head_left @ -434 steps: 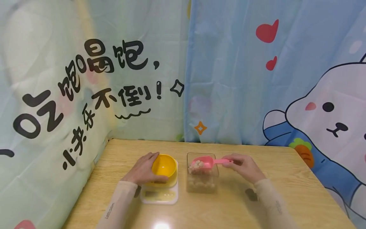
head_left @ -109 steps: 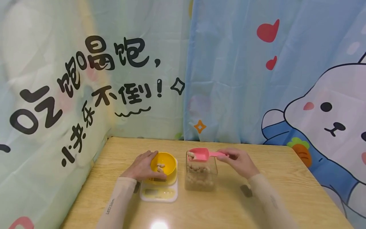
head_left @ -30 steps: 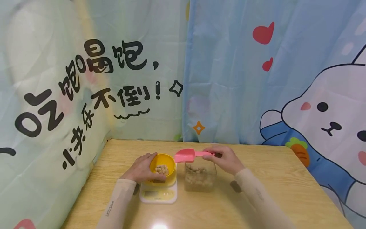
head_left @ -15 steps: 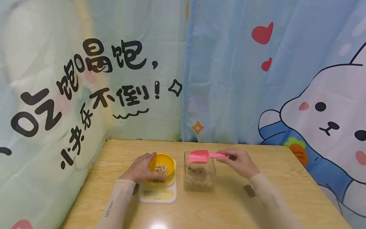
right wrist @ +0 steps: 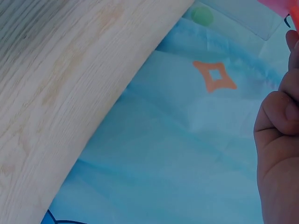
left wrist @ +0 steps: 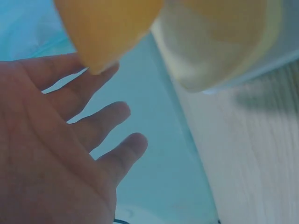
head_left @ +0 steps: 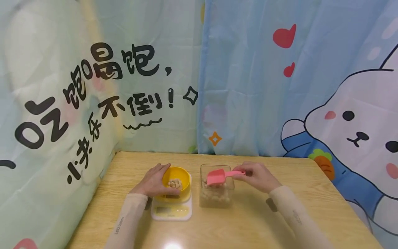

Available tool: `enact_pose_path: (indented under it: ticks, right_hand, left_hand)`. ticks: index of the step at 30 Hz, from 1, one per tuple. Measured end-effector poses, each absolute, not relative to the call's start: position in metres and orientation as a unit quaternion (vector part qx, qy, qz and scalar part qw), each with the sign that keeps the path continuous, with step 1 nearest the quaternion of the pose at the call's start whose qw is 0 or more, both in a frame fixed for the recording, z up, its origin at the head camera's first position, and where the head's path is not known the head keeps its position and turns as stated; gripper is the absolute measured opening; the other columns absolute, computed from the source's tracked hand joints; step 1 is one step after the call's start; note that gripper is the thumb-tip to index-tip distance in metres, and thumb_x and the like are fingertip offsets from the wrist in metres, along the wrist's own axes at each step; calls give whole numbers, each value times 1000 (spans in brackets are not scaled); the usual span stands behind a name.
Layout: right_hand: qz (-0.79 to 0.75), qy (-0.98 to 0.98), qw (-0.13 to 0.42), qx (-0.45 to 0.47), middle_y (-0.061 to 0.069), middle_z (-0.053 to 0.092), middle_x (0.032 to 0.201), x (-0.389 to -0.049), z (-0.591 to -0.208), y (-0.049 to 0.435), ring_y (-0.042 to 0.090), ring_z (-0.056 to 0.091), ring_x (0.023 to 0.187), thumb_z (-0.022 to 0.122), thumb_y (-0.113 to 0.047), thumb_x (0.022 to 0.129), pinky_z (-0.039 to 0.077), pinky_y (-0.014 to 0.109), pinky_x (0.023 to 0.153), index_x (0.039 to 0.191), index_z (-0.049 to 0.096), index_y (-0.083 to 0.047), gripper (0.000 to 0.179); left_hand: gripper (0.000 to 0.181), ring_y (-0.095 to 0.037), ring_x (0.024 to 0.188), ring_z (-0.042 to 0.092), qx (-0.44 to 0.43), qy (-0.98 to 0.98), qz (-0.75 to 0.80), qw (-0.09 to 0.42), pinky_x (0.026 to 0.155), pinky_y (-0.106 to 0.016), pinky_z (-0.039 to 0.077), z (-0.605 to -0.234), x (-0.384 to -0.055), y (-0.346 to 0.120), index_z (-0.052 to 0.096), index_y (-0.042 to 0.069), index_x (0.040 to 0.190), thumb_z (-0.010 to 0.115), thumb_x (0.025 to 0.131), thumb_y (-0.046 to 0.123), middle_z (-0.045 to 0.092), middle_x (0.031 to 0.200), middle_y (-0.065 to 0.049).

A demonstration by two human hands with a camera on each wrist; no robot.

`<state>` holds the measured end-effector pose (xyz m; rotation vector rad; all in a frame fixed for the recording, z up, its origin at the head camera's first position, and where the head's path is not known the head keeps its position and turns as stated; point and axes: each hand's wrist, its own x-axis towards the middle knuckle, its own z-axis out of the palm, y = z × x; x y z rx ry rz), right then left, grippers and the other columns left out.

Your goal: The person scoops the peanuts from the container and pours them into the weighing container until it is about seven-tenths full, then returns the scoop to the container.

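A yellow bowl (head_left: 184, 174) stands on a white and yellow kitchen scale (head_left: 172, 215). Inside it lies a small heap of pale tan pieces (head_left: 175, 184) that look like peanuts. My left hand (head_left: 155, 181) holds the bowl from its left side, thumb along the near side and fingers toward the far side; the left wrist view has fingertips at the bowl (left wrist: 110, 32). Between finger and thumb, my right hand (head_left: 258, 176) grips the handle of a pink scoop (head_left: 216, 177). The scoop's head dips into a clear square container (head_left: 216, 204) holding more such pieces.
Everything stands on a light wooden table (head_left: 248, 221). The container sits just right of the scale, with a narrow gap between them. A printed curtain (head_left: 242, 103) hangs along the table's back edge and left side.
The bowl held nothing at first, then a few pieces, and now a small heap. Lately the scoop moved from the bowl's rim back right and dipped into the container. The left hand stayed put.
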<state>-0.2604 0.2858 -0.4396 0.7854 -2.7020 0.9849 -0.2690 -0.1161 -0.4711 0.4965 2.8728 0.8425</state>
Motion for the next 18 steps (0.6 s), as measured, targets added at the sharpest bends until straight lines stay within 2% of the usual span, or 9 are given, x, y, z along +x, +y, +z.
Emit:
enact_pose_path:
  ticks: [5, 9, 18]
  right_hand:
    - [323, -904, 84, 267, -12, 66, 83, -263, -442, 282, 9, 52, 66, 80, -30, 88, 47, 23, 57, 105, 79, -14, 23]
    - [322, -906, 77, 265, -12, 66, 85, -264, -444, 281, 9, 54, 70, 79, -32, 89, 50, 24, 61, 105, 79, -15, 23]
    - [327, -902, 79, 270, -12, 66, 85, -266, -446, 276, 10, 55, 72, 79, -28, 90, 51, 24, 64, 103, 79, -18, 17]
  left_hand:
    - [117, -34, 153, 20, 199, 940, 275, 34, 123, -53, 15, -463, -272, -106, 32, 14, 160, 81, 68, 68, 35, 161, -11]
    - [116, -32, 153, 19, 229, 934, 270, 33, 124, -50, 12, -455, -274, -89, 31, 16, 160, 78, 69, 71, 34, 162, -11]
    - [118, -28, 154, 18, 289, 931, 219, 37, 124, -49, 13, -445, -278, -49, 29, 17, 161, 73, 70, 79, 34, 162, -4]
